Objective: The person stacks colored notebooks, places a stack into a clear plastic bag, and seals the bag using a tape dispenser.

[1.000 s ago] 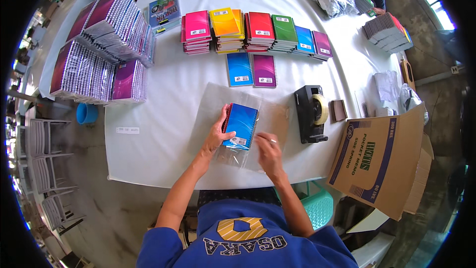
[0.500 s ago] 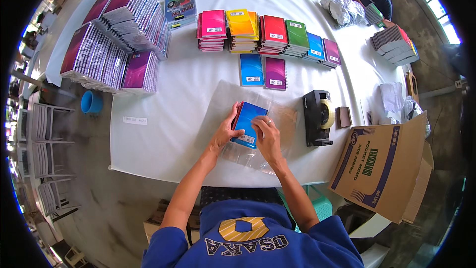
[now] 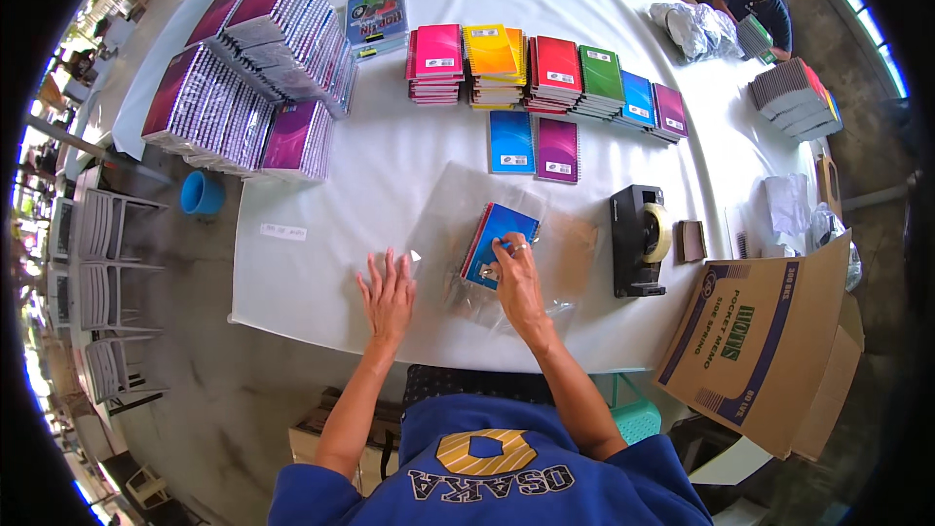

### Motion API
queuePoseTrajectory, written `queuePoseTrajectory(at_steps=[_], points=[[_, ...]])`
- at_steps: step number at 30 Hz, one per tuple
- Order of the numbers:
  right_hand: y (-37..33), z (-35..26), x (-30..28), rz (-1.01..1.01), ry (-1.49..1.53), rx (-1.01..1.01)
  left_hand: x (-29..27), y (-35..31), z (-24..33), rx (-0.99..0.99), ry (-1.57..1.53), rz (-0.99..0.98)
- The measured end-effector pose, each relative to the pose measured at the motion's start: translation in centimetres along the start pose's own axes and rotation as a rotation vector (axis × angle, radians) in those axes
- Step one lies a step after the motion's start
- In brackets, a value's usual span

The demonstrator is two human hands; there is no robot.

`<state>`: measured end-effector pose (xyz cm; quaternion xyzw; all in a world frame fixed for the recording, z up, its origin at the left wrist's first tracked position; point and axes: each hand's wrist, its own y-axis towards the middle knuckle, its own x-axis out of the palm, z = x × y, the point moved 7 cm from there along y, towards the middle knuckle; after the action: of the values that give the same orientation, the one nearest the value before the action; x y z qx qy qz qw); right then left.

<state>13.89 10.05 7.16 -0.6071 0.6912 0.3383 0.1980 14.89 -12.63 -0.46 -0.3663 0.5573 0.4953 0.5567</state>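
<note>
Our left hand (image 3: pixel 388 297) has left the notebooks and sits open, fingers spread, holding nothing. White cloth stretches from it to the left edge of our white-covered table (image 3: pixel 307 282). At the right edge stands one brown cardboard carton (image 3: pixel 750 341); farther in, six stacks of coloured spiral notebooks (image 3: pixel 555 78) form a row. One clear plastic sheet (image 3: pixel 438 219) carries a blue-topped spiral notebook pile (image 3: pixel 513 218). Our right hand (image 3: pixel 509 248) bends its fingers over this pile; we cannot tell whether they grip anything. One black tape dispenser (image 3: pixel 628 234) stands rightward, apart.
</note>
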Motion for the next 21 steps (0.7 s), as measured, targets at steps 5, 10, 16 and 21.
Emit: queuePoseTrajectory(at_steps=[5,10,16,21], points=[[-0.4,0.4,0.1,0.021,-0.143,-0.017,-2.1,0.3,2.6,-0.03,-0.038,0.099],[-0.1,1.2,1.1,-0.071,0.24,0.206,-4.6,-0.2,6.6,0.261,-0.561,0.119],[0.5,1.3,2.6,-0.128,0.158,0.31,-6.4,-0.7,8.3,0.545,-0.639,0.061],[0.3,3.5,4.0,-0.103,0.144,0.403,-6.4,0.0,7.4,0.698,-0.62,-0.041]])
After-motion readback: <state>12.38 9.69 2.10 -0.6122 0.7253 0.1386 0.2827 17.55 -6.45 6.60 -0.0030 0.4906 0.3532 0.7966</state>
